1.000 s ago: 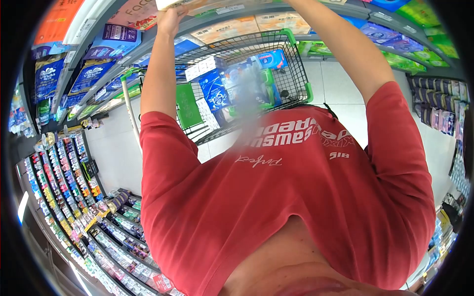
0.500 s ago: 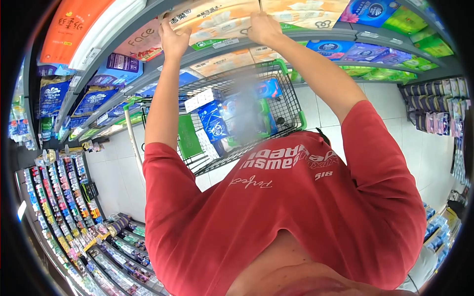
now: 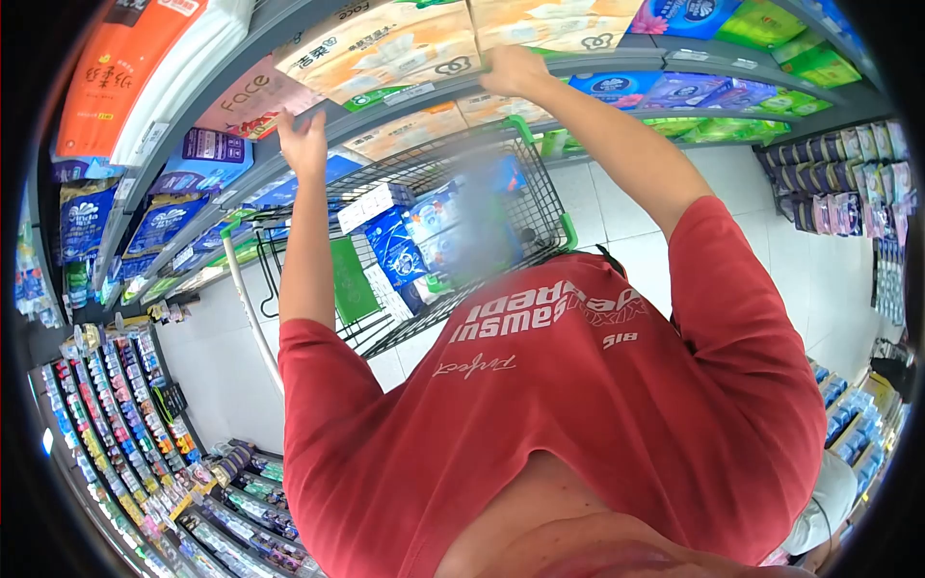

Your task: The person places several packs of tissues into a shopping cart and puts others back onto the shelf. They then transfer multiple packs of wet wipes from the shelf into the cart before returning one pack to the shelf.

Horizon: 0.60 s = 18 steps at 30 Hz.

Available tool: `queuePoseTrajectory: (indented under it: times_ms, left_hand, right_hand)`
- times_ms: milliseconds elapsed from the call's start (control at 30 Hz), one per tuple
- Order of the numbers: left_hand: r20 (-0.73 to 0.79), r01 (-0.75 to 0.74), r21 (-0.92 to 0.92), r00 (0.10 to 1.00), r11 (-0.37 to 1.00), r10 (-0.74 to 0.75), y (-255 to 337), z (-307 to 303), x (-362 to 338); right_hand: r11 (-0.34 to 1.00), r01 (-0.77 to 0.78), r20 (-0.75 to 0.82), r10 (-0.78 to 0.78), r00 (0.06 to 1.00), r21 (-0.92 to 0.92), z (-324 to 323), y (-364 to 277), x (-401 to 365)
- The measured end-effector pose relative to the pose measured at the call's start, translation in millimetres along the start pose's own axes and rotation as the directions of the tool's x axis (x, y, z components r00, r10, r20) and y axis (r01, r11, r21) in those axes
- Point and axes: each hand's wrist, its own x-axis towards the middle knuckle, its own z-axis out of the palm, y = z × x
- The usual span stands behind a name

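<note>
Large cream packs of facial tissue with orange flower prints sit on the shelf at the top of the head view. My right hand (image 3: 513,73) is closed at the lower left corner of the right-hand tissue pack (image 3: 564,27), beside the seam with the left-hand tissue pack (image 3: 385,48). Its fingertips are partly hidden. My left hand (image 3: 304,144) is off the packs, in front of the shelf edge near a pink pack (image 3: 252,99). Its thumb and fingers are apart, with nothing held.
Below the shelf stands a wire shopping cart (image 3: 551,197) with blue and white packs (image 3: 393,249) inside; a blur covers part of it. Orange packs (image 3: 120,82) are at upper left, blue and green packs at right. Product racks (image 3: 120,414) stand at lower left.
My left hand has let go of the left-hand tissue pack and come down toward me. My right hand stays at the right-hand pack's corner. The view has shifted slightly.
</note>
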Motion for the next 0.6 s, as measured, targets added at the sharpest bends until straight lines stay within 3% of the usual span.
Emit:
queuePoseTrajectory:
  times_ms: [67,133,267,367,433,500,533,567,600]
  left_hand:
    - [0.136,0.08,0.175,0.985,0.981,-0.105,-37,-14,-13]
    - [0.217,0.141,0.132,0.962,0.981,-0.167,-54,-15,-36]
    - [0.4,0.324,0.084,0.855,0.942,-0.33,-71,-7,-74]
    - [0.416,0.432,0.022,0.816,0.902,-0.401,-81,1,-104]
    - [0.419,0.515,0.008,0.776,0.857,-0.47,-91,-2,-124]
    - [0.38,0.627,-0.002,0.721,0.779,-0.58,-102,-14,-144]
    - [0.358,0.661,0.015,0.697,0.75,-0.622,-99,-24,-152]
    - [0.323,0.694,0.012,0.679,0.72,-0.659,-103,-35,-161]
    - [0.283,0.705,0.014,0.677,0.709,-0.679,-113,-48,-169]
  right_hand:
    - [0.992,-0.086,0.002,0.087,0.996,-0.093,-1,15,3]
    - [0.995,-0.038,-0.388,-0.001,0.922,-0.093,-11,21,6]
    - [0.994,0.105,-0.216,-0.108,0.97,-0.028,-19,18,-2]
    - [0.975,0.193,-0.143,-0.207,0.968,-0.108,3,28,-14]
    - [0.995,-0.011,-0.138,0.024,0.99,0.095,17,54,-25]
    - [0.979,-0.136,-0.258,0.172,0.951,0.152,31,115,-17]
    - [0.99,-0.114,-0.503,0.142,0.853,0.086,34,151,-14]
    - [0.964,-0.163,-0.537,0.252,0.805,0.209,22,181,-13]
    - [0.943,-0.16,-0.666,0.321,0.673,0.292,7,203,-11]
